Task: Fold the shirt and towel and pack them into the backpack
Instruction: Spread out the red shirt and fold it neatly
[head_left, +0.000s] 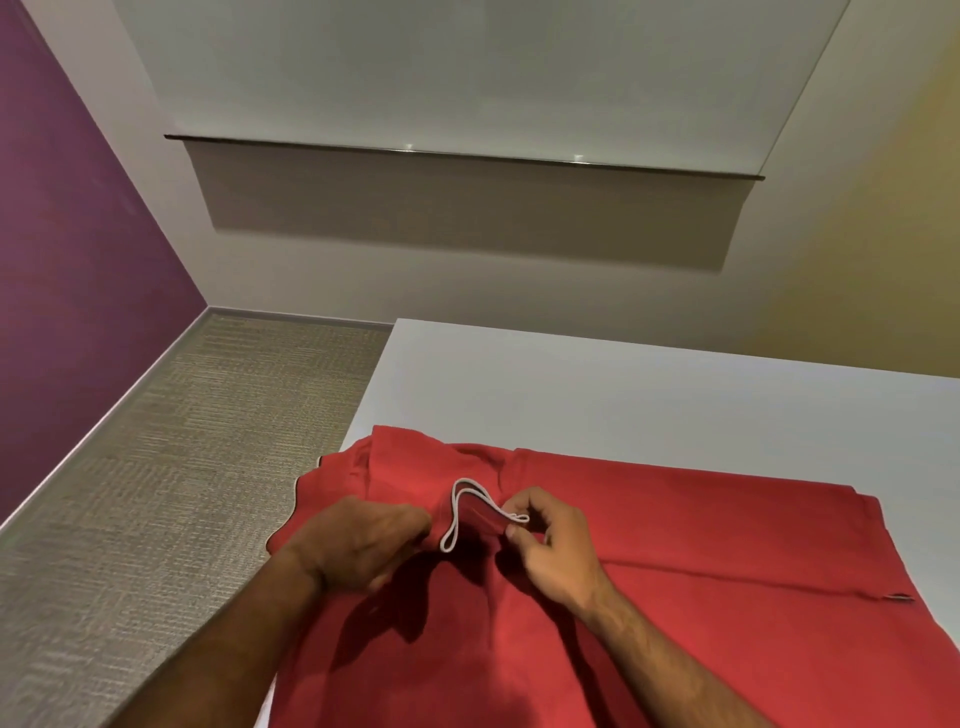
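I see the red shirt (597, 571) spread flat on the white tabletop (597, 384), its left part overhanging the edge; the left hand (358, 540) has its grip closed on bunched fabric beside the white-trimmed collar (467, 512); the right hand (550, 540) pinches the collar's trim between thumb and fingertips.

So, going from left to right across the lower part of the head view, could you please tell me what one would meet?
Purple wall → carpet floor → left hand → white-trimmed collar of the red shirt → right hand → small tag at the shirt's side seam.
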